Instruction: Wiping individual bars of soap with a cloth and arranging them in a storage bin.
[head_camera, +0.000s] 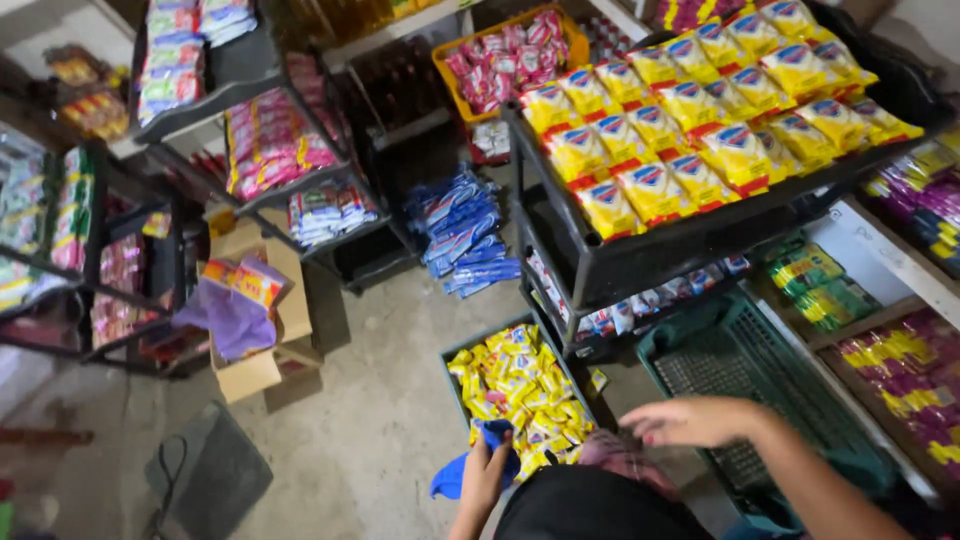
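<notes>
My left hand (484, 472) grips a blue cloth (452, 478) at the bottom centre, just by the near edge of a crate of small yellow packets (520, 385) on the floor. My right hand (692, 420) is held palm down with its fingers apart, above a pinkish patterned thing (620, 457) and beside an empty green plastic crate (740, 360). It holds nothing that I can see. A dark rounded shape (590, 505) fills the bottom edge between my two arms; I cannot tell what it is.
A black rack (640, 255) on the right carries rows of yellow packets (700, 110). Blue packets (462, 230) are piled on the floor behind. Racks of pink and white packets (270, 140) stand to the left, with an open cardboard box (255, 320) and a dark mat (215, 480) on the concrete floor.
</notes>
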